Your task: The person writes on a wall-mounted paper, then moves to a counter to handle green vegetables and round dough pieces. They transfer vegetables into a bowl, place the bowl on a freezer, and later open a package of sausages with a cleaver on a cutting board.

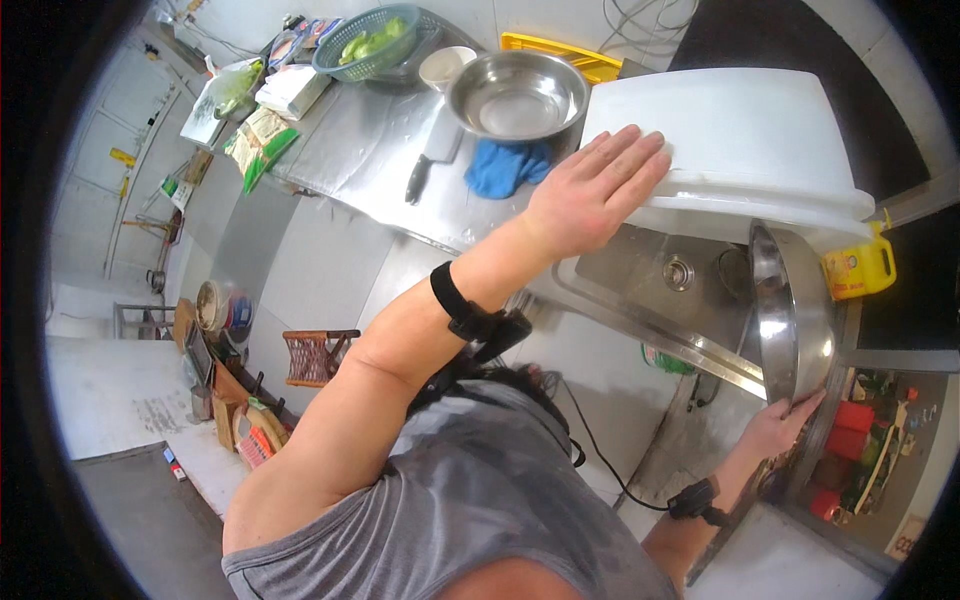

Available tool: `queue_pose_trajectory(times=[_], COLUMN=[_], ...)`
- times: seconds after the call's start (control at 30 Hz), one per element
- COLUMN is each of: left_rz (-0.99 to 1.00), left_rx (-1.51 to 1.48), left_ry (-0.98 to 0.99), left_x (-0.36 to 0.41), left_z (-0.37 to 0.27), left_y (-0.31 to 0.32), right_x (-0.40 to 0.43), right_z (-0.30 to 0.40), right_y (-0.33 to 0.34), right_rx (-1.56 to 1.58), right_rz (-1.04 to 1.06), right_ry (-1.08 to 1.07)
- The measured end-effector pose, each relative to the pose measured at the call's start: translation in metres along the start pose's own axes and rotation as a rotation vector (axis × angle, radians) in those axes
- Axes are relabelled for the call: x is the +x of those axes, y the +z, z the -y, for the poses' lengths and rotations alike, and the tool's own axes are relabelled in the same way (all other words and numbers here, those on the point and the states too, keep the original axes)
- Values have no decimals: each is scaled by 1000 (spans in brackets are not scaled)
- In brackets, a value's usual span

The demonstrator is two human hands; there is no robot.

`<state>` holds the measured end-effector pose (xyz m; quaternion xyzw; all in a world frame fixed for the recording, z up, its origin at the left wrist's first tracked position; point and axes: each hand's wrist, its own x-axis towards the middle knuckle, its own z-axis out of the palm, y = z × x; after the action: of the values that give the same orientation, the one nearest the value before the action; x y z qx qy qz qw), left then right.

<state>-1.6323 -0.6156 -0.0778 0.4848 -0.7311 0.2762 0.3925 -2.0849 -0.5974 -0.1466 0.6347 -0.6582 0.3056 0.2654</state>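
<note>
My left hand (600, 187) is stretched flat, fingers extended, at the near left edge of a white plastic tub (720, 127); whether it presses on the tub I cannot tell. My right hand (787, 427) grips the lower rim of a large stainless steel basin (806, 322), which stands tilted on its side over the right end of the sink (637, 259). Another steel basin (517, 94) sits on the steel counter (337, 150), beyond a blue cloth (502, 169). Left of the cloth lies a cleaver (431, 161) with a black handle.
A green colander (367, 45) of green vegetables and a white bowl (446, 67) are at the counter's back. A yellow jug (859, 266) stands beyond the tilted basin. Bags lie at the left end. A small wooden stool (319, 358) is on the floor.
</note>
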Motion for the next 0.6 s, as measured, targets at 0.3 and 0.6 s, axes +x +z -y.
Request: queue_pose_trajectory(times=[0.3,0.6], left_rz=[-18,-58], left_rx=[-53,-130], left_ry=[-17,-142], left_x=[-9,-29], left_z=[-7,-9], left_y=[3,2], right_x=[10,8], right_z=[0,7], right_y=[-5,-6], right_rx=[30,51], right_rz=[-59,-65], right_ry=[-80,-27])
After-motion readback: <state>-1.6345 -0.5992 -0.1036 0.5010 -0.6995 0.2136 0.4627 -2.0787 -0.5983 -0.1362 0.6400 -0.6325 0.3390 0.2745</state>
